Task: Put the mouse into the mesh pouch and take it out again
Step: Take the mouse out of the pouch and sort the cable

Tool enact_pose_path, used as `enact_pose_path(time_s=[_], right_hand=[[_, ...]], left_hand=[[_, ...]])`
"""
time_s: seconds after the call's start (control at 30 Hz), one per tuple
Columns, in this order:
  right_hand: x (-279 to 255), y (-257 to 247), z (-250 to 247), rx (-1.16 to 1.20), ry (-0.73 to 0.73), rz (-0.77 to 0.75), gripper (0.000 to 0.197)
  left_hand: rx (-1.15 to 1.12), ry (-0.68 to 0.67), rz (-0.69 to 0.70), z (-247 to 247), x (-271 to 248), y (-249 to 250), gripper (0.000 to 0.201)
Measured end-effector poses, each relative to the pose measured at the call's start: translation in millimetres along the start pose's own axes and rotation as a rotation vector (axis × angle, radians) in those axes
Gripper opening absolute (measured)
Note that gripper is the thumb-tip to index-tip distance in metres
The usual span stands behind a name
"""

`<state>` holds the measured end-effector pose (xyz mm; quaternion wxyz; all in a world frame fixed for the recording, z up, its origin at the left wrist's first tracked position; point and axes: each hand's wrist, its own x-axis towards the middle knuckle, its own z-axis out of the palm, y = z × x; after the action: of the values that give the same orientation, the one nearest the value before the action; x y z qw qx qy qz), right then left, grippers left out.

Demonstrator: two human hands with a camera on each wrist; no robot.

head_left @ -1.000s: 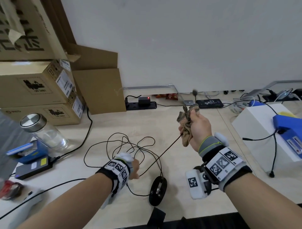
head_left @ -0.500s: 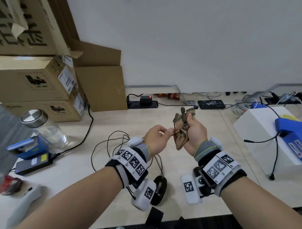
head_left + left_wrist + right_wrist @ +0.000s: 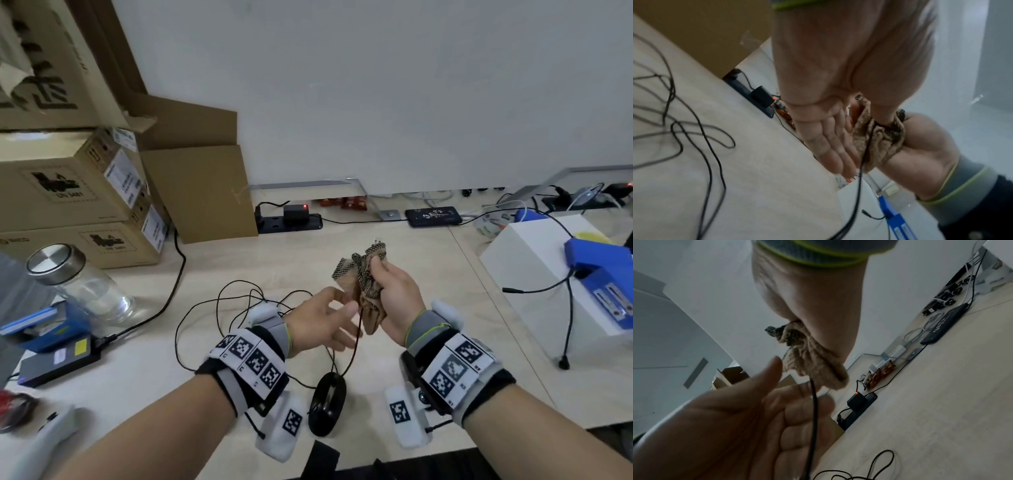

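The left hand (image 3: pixel 323 323) is opening up — half a second ago its fingertips were pinched together right against the mesh pouch (image 3: pixel 363 291), and a second ago it was down low over the table (image 3: pixel 205 342) among the cable loops. Now its fingers are lying straight and relaxed beside the bunched fabric, holding nothing that I can see, while the thin black cable (image 3: pixel 356 337) is hanging past its palm from the pouch's lower end. The right hand (image 3: pixel 394 294) is staying clamped around the pouch, fist closed on the gathered mesh, lifted above the tabletop.

To my eye that means the cord is being fed or teased at the pouch rather than the mouse itself; I am judging that the mouse has not yet gone in, or has already come out — the pictures alone are not settling which.

The mouse (image 3: pixel 327 402) is lying flat on the table near its front edge, between the two wrists and below the raised hands. Its long axis is running roughly away from the person, tilted a little to the right, with the cable leaving its far end. The pouch is standing roughly upright in the fist, crumpled patterned top upward, tan body trailing downward toward the mouse.
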<state>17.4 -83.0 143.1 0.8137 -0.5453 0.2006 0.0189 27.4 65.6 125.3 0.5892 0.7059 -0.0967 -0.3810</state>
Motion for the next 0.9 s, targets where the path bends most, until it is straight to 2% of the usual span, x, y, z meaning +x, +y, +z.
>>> enact_pose_path(time_s=[0.07,0.17,0.27,0.4,0.5,0.6,0.7,0.77,0.83,0.9], right_hand=[[-3,2,-2,0.026,-0.060,0.037,0.034],[-6,5,-1,0.112,-0.092,0.128,0.040],[-4,5,-6,0.281,-0.083,0.229,0.051],[-4,1,-9,0.432,-0.160,0.243,0.052],[-2,2,-10,0.555,-0.163,0.225,0.063],[-6,-1,-11,0.561,-0.208,0.261,0.051],[-9,-3,-16,0.621,-0.203,0.274,0.047],[-7,0,-21,0.658,-0.176,0.241,0.047],[-5,2,-24,0.630,-0.160,0.211,0.064],[-7,3,-26,0.570,-0.250,0.217,0.086]], left_hand=[[-0.149,0.072,0.011,5,1,2,0.037],[-0.322,0.226,0.035,11,3,6,0.039],[-0.189,0.404,0.123,12,5,5,0.043],[0.040,0.441,0.187,16,1,10,0.041],[0.224,0.530,0.232,21,0,13,0.048],[0.293,0.547,0.277,21,-1,16,0.062],[0.241,0.484,0.335,19,-6,15,0.079],[0.099,0.435,0.344,17,-7,15,0.074],[0.040,0.437,0.348,15,-6,16,0.061],[0.081,0.486,0.387,15,-3,16,0.049]])
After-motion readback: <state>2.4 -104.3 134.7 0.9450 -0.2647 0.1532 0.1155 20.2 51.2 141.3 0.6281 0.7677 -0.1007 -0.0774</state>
